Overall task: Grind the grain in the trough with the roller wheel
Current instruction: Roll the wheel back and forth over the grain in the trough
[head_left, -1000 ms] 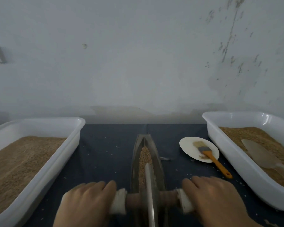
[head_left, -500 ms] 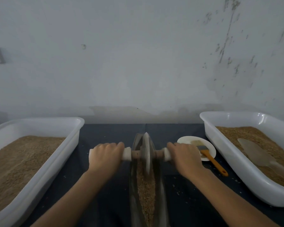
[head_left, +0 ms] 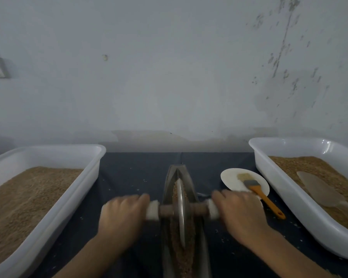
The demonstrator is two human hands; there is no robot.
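Nearest the camera, the left hand [head_left: 125, 215] and right hand [head_left: 239, 215] each curl round one white-wrapped end of the roller wheel's axle, level with each other, one on either side of the trough [head_left: 170, 197]. The roller wheel [head_left: 181, 209] stands upright on edge between them, about midway along the trough, bedded in the grain [head_left: 184, 257]. The trough's long axis runs straight away from the person across the dark surface [head_left: 129, 177], so the next stroke probably has to follow that line, with both hands pushing evenly.
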